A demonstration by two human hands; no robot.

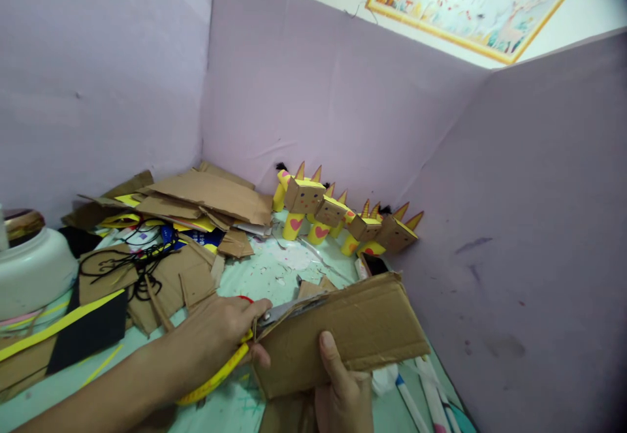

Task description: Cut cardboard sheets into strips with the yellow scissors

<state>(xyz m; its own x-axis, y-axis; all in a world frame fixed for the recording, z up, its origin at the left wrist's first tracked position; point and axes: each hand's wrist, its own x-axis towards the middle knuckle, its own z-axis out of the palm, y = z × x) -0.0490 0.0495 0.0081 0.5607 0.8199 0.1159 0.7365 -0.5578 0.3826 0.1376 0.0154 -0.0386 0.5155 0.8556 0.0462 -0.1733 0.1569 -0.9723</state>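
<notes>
My left hand [220, 328] is closed on the handles of a pair of scissors [287, 310] with yellow and red grips. The grey blades lie along the upper left edge of a piece of brown cardboard [362, 328], partly hidden behind it. My right hand [343, 384] grips that cardboard from below, thumb pressed on its front face and fingers out of sight behind. The board is tilted up above the table, and another brown flap [287, 415] hangs beneath it. Small cardboard scraps [311, 288] lie just beyond the blades.
Yellow figures with boxy cardboard heads [304, 196] and pointed horns stand along the back panel. A heap of cardboard sheets [215, 191] and black cord [147, 256] covers the left. A white container [34, 273] stands at far left, with markers [411, 403] lower right.
</notes>
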